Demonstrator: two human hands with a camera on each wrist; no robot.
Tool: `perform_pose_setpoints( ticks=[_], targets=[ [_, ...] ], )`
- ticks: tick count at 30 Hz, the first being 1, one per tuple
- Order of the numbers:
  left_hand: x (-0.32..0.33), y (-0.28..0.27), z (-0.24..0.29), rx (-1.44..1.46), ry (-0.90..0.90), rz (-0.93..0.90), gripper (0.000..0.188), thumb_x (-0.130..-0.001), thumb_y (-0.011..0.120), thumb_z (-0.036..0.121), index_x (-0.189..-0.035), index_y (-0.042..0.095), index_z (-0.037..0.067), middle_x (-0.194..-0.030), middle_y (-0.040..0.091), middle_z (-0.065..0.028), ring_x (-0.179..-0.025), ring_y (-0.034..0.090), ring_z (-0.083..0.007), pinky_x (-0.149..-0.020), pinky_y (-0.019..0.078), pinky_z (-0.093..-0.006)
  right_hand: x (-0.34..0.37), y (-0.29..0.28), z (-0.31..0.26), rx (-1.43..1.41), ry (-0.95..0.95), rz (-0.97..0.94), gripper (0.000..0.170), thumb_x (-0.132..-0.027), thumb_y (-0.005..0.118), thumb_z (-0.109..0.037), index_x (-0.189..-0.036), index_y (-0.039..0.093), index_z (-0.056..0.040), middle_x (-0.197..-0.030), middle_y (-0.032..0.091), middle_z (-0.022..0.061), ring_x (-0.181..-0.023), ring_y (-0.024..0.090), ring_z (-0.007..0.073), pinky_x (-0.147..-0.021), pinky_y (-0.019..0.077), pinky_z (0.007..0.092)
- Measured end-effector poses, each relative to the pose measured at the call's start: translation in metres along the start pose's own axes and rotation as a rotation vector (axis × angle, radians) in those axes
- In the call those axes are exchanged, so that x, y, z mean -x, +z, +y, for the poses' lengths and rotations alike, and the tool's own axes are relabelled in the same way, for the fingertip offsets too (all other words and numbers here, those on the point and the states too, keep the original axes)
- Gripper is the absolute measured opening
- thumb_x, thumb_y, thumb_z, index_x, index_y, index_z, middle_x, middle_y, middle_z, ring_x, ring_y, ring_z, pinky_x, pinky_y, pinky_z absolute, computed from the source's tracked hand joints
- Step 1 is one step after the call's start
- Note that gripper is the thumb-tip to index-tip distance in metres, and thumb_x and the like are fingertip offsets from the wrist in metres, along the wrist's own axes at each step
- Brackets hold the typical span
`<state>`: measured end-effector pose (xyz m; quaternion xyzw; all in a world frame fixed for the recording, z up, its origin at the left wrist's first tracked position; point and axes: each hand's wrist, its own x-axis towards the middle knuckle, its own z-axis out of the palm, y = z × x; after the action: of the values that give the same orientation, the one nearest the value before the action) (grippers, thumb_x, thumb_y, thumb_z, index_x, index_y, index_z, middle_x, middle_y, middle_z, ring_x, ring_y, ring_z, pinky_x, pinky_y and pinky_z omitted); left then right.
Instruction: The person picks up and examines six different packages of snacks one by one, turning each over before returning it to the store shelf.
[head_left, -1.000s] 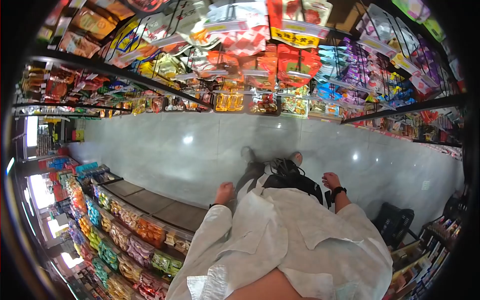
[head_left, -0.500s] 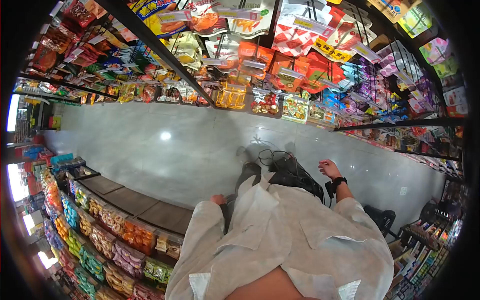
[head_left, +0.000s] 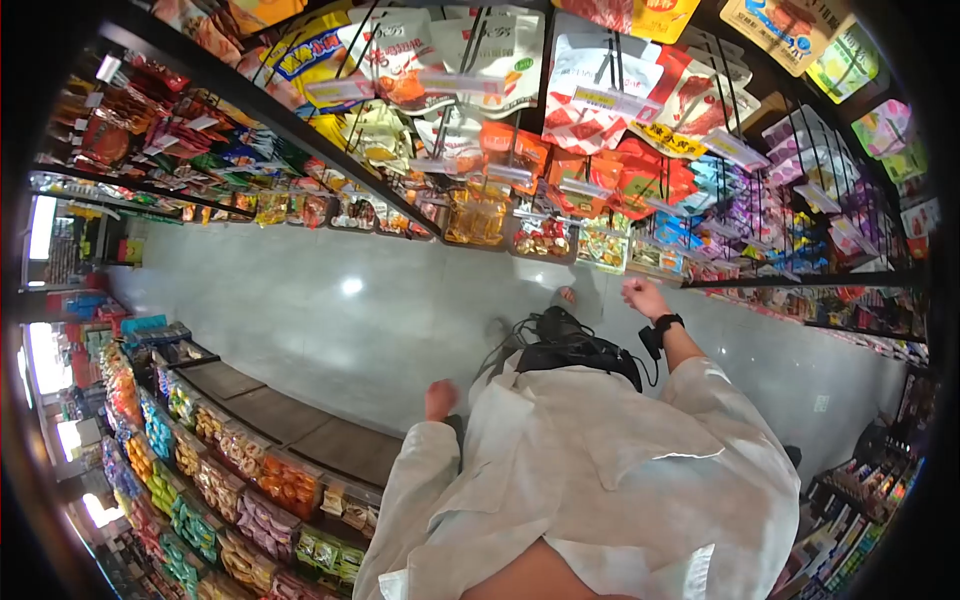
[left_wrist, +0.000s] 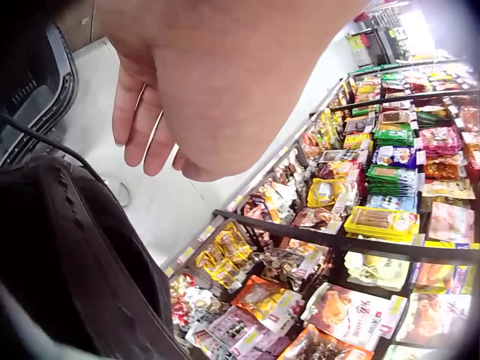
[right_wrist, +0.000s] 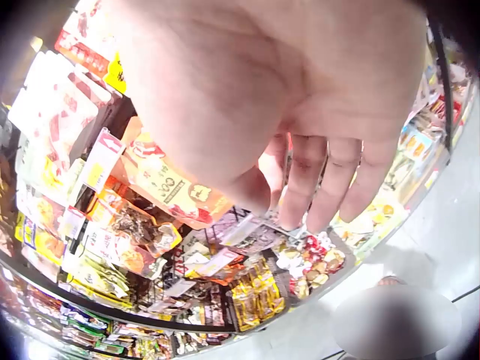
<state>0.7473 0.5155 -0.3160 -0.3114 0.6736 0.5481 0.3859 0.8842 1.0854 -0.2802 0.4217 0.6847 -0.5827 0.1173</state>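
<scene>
My right hand (head_left: 643, 297) reaches forward at the front of the snack rack, its fingers loosely bent and holding nothing. In the right wrist view the palm (right_wrist: 277, 97) overlaps an orange pouch (right_wrist: 176, 180), and the fingertips appear over red-and-white wrapped snacks (right_wrist: 309, 262). Yellow packets (head_left: 475, 215) lie in a low bin nearby. My left hand (head_left: 440, 400) hangs by my side over the aisle. Seen from its own wrist, that hand (left_wrist: 217, 82) has relaxed fingers and carries nothing. A black bag (head_left: 580, 365) sits at my waist.
Bagged snacks (head_left: 500, 60) hang on hooks across the rack, above low bins and behind black dividing bars (head_left: 290, 110). To the left stands a tiered shelf of bulk snacks (head_left: 290, 490) with a brown ledge (head_left: 300, 415). Grey floor (head_left: 300, 330) runs between. A black plastic basket (left_wrist: 64, 82) is close by.
The right hand has moved forward to the low bins of the rack. My left hand has swung out into fuller view. The head view has turned and shifted across the shelves.
</scene>
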Motion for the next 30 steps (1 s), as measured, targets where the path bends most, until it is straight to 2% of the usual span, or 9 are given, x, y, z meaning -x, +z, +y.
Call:
perform_pose_setpoints(
  ticks=[6, 9, 12, 14, 17, 20, 24, 25, 30],
  targets=[
    [0.023, 0.025, 0.012, 0.011, 0.086, 0.048, 0.025, -0.093, 0.059, 0.019, -0.107, 0.066, 0.0, -0.086, 0.068, -0.0112, -0.067, 0.064, -0.0191, -0.054, 0.0497, -0.031, -0.102, 0.013, -0.065, -0.192, -0.456, 0.185, 0.034, -0.09, 0.069, -0.011, -0.12, 0.056, -0.0047, -0.094, 0.063, 0.0015, -0.086, 0.06, 0.0115, -0.078, 0.0498, 0.0272],
    [0.032, 0.022, -0.011, -0.195, 0.313, 0.03, 0.023, -0.092, 0.06, 0.018, -0.105, 0.066, 0.0, -0.081, 0.067, -0.0095, -0.062, 0.061, -0.0172, -0.051, 0.0471, -0.0299, -0.125, 0.017, -0.1, -0.336, -0.433, 0.263, 0.039, -0.088, 0.071, -0.007, -0.123, 0.053, -0.0051, -0.094, 0.06, 0.0, -0.091, 0.057, 0.0105, -0.081, 0.0493, 0.0276],
    [0.047, 0.022, -0.018, -0.31, 0.322, 0.012, 0.023, -0.092, 0.061, 0.017, -0.107, 0.066, 0.0, -0.073, 0.063, -0.0062, -0.056, 0.057, -0.0153, -0.045, 0.0425, -0.029, -0.15, 0.018, -0.114, -0.284, -0.657, 0.353, 0.039, -0.088, 0.072, -0.007, -0.123, 0.053, -0.0055, -0.097, 0.062, -0.0003, -0.094, 0.057, 0.01, -0.081, 0.0492, 0.0291],
    [0.063, 0.032, -0.021, -0.103, 0.112, 0.088, 0.024, -0.093, 0.061, 0.017, -0.108, 0.066, 0.0, -0.072, 0.062, -0.0056, -0.055, 0.057, -0.0154, -0.044, 0.0417, -0.0293, -0.163, 0.011, -0.112, -0.195, -0.661, 0.323, 0.028, -0.09, 0.07, -0.011, -0.114, 0.06, -0.003, -0.107, 0.068, 0.0094, -0.098, 0.062, 0.0224, -0.085, 0.0494, 0.0348],
    [0.046, 0.013, -0.06, -0.354, 0.376, 0.02, 0.024, -0.094, 0.063, 0.018, -0.109, 0.066, 0.0, -0.073, 0.062, -0.0056, -0.056, 0.058, -0.0156, -0.045, 0.0433, -0.0298, -0.16, 0.014, -0.118, -0.107, -0.68, 0.419, 0.027, -0.092, 0.068, -0.019, -0.11, 0.066, 0.0008, -0.109, 0.067, 0.0212, -0.103, 0.062, 0.038, -0.089, 0.0482, 0.0412],
    [0.04, 0.009, -0.069, -0.453, 0.464, 0.016, 0.025, -0.094, 0.064, 0.02, -0.11, 0.067, 0.001, -0.074, 0.063, -0.005, -0.058, 0.059, -0.0157, -0.047, 0.0452, -0.03, -0.125, 0.011, -0.139, 0.0, -0.631, 0.48, 0.033, -0.092, 0.068, -0.02, -0.116, 0.064, 0.0011, -0.111, 0.067, 0.0212, -0.105, 0.063, 0.0372, -0.091, 0.0476, 0.0416],
    [0.03, 0.015, -0.073, -0.359, 0.478, 0.063, 0.027, -0.094, 0.064, 0.022, -0.11, 0.067, 0.001, -0.077, 0.064, -0.0044, -0.063, 0.061, -0.0155, -0.051, 0.0473, -0.0297, -0.12, 0.005, -0.123, -0.13, -0.451, 0.168, 0.027, -0.098, 0.061, -0.015, -0.121, 0.06, -0.0007, -0.102, 0.066, 0.0086, -0.091, 0.061, 0.0174, -0.085, 0.047, 0.0306],
    [0.032, 0.02, -0.063, -0.304, 0.4, 0.066, 0.027, -0.094, 0.064, 0.023, -0.11, 0.067, 0.001, -0.078, 0.064, -0.0045, -0.065, 0.061, -0.0154, -0.053, 0.0479, -0.0294, -0.101, 0.007, -0.136, -0.159, -0.604, 0.209, 0.021, -0.1, 0.059, -0.013, -0.119, 0.059, -0.0026, -0.091, 0.06, -0.0001, -0.082, 0.051, 0.0082, -0.076, 0.0439, 0.0249],
    [0.027, 0.027, -0.012, -0.333, 0.266, 0.031, 0.03, -0.092, 0.063, 0.023, -0.11, 0.067, -0.001, -0.084, 0.066, -0.0057, -0.071, 0.063, -0.0162, -0.058, 0.0502, -0.0299, -0.081, 0.006, -0.134, -0.234, -0.427, -0.009, 0.018, -0.101, 0.059, -0.015, -0.116, 0.061, -0.0065, -0.083, 0.051, -0.0068, -0.074, 0.043, 0.0054, -0.067, 0.0381, 0.023]
  ],
)
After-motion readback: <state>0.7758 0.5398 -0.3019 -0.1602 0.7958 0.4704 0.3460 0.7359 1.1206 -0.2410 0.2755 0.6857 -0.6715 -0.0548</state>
